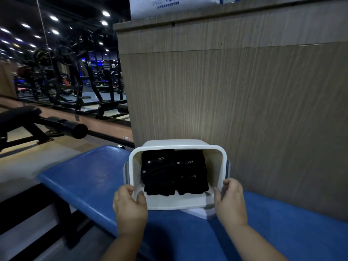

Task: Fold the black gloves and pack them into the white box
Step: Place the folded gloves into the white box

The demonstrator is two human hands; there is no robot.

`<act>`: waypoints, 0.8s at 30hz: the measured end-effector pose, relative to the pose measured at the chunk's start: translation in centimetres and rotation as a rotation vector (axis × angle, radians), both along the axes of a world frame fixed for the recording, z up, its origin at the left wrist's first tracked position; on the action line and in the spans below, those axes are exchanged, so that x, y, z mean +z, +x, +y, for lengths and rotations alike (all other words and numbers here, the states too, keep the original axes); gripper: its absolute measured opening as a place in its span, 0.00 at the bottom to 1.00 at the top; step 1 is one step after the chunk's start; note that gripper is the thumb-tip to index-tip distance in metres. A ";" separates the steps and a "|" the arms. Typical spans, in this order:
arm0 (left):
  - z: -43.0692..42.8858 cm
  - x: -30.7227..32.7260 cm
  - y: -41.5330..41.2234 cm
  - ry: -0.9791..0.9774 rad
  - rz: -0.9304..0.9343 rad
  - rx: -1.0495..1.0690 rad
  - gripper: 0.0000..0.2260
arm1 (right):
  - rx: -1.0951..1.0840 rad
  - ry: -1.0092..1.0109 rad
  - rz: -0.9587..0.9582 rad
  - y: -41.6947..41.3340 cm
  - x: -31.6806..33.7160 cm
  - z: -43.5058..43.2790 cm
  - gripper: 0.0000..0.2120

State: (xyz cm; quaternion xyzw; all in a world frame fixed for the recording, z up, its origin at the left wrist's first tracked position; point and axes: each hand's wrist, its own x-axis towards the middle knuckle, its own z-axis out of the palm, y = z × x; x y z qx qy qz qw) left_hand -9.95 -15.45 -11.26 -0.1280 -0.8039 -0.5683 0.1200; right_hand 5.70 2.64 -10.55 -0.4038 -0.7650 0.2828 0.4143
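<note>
White box point(216, 162) tilted open — folded black gloves point(174, 171) side by side inside.

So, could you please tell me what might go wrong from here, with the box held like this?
1. The white box is tipped with its opening facing the person, so the two stacks of black gloves could slide forward and unfold or spill onto the blue bench.
2. The left hand and right hand grip only the near corners, so the box might slip or twist.
</note>
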 end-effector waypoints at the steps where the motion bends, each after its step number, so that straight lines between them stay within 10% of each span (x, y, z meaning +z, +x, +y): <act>1: -0.1 -0.2 -0.1 0.005 -0.065 0.020 0.10 | -0.008 -0.036 0.020 -0.1 0.0 0.0 0.09; 6: -0.4 -0.5 -0.2 0.020 -0.262 -0.091 0.09 | -0.007 -0.085 -0.054 -0.1 0.2 0.8 0.02; 24: 1.2 5.6 3.1 -0.021 0.014 -0.227 0.04 | -0.078 0.063 0.118 6.6 5.5 0.9 0.05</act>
